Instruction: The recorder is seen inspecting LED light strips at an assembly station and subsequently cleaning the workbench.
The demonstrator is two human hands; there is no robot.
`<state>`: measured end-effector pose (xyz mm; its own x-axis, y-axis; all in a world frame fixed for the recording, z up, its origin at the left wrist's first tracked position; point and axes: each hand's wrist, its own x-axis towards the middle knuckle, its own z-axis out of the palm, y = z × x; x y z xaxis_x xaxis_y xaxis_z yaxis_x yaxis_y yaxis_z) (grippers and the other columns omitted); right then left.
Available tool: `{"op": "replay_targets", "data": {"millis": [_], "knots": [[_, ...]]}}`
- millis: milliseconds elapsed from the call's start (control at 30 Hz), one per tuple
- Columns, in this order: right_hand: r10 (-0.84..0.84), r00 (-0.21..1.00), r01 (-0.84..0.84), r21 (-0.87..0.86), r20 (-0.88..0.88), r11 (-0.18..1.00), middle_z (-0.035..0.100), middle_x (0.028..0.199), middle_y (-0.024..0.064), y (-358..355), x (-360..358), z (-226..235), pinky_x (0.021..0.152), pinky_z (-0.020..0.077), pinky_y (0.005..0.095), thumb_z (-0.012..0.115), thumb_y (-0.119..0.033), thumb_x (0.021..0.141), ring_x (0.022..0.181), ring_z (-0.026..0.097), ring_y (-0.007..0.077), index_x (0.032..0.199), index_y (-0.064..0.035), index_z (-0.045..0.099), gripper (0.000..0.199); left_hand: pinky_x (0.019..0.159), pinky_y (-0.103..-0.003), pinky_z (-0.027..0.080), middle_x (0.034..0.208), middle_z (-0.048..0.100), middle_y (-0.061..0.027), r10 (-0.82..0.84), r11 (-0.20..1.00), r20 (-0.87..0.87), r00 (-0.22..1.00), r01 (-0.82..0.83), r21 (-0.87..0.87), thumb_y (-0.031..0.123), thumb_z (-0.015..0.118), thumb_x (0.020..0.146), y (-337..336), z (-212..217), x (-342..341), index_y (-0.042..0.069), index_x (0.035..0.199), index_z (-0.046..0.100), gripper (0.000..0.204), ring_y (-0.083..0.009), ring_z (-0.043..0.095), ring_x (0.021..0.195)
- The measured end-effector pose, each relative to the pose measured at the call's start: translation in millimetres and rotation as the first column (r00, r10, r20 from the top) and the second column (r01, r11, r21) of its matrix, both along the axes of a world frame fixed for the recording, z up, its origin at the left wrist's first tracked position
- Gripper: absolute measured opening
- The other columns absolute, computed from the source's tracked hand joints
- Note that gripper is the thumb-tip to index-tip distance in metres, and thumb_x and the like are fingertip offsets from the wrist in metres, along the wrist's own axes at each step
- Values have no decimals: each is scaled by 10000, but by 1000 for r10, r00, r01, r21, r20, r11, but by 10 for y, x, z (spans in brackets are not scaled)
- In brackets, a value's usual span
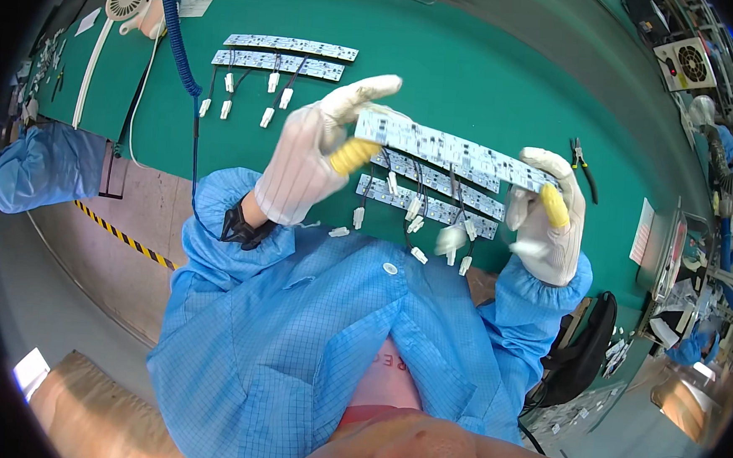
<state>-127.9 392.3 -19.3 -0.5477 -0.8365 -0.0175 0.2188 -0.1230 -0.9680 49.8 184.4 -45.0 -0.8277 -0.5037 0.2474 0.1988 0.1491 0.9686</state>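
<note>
A: Strip: long white LED board, held above the green bench, long axis running left to right between both hands.

B: Grips?

A: Left hand pinches its left end; right hand clamps the right end. Both gloved, yellow fingertip caps.

B: Beneath?

A: Two wired strips; two more farther off.

White strip (green mat)
</note>
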Motion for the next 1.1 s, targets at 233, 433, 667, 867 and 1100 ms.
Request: {"op": "replay_targets", "data": {"millis": [233,433,667,867,1100], "knots": [[-181,922,222,83,-342,972,600,784,89,33,167,52,488,442,214,579,-113,880,557,554,114,1138,24,532,297,643,-218,496,836,685,-92,8,1000,144,990,-12,23,251,637,849,-41,64,62,21,1346,396,599,-107,651,688],[-182,904,235,94,-386,967,601,771,85,44,110,41,474,444,197,608,-136,868,534,562,107,1138,21,534,322,653,-216,499,873,678,-77,22,998,18,1000,-21,-60,199,647,837,6,116,76,3,1292,448,535,-109,646,751],[-106,910,166,118,-401,979,612,815,50,-2,70,107,448,377,144,612,-385,873,495,492,34,1293,19,422,613,530,-179,504,954,659,-126,-40,999,99,994,38,29,328,702,781,-105,126,179,-56,1185,503,592,-109,617,789],[-160,980,169,70,-120,983,615,851,61,101,11,131,461,389,155,649,-351,857,521,528,71,1280,66,405,643,547,-204,512,903,673,-117,-15,1000,216,976,16,-3,261,731,756,-135,159,222,-45,1141,565,519,-104,623,761],[-81,993,84,37,-90,996,623,708,56,197,-45,108,585,401,197,687,-358,826,571,547,80,1218,50,463,608,638,-221,508,846,687,-88,16,976,89,996,4,-219,328,722,751,-176,170,220,-43,1103,603,525,-102,634,761]]}}
